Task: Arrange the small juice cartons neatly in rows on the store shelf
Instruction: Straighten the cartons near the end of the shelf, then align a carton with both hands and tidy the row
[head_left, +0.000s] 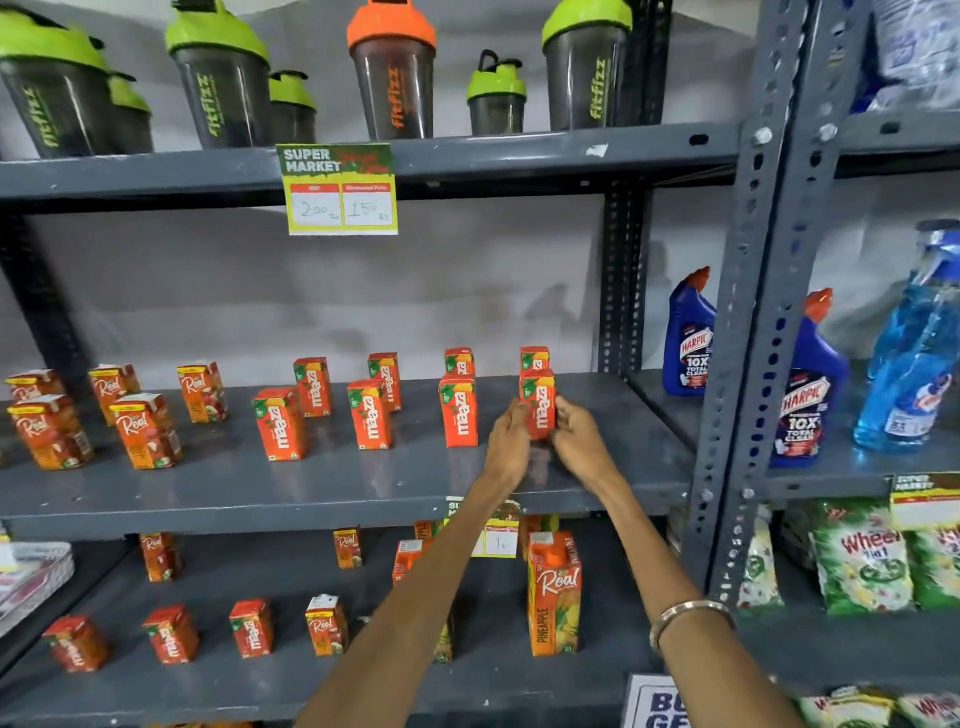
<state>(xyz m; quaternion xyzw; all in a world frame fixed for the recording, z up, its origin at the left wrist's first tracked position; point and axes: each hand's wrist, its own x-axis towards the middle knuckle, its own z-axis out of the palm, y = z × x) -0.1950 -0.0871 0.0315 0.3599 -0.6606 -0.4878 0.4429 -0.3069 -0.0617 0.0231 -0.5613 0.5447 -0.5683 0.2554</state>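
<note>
Eight Maaza cartons stand two-deep in four columns on the middle shelf (363, 488), with Real cartons (148, 431) in looser rows at left, so the job looks mostly done, spacing still uneven. Both arms reach forward; left hand (511, 441) and right hand (576, 434) clasp the front-right Maaza carton (539, 404) from either side, upright on the shelf.

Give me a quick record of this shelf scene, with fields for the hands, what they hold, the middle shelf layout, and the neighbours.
hands: left hand and right hand both on one carton
held item: small orange Maaza juice carton, upright, front row, far right
middle shelf: grey metal shelf; Maaza cartons in two rows, small orange Real juice cartons at left
neighbours: blue Harpic cleaner bottles on the rack at right
</note>
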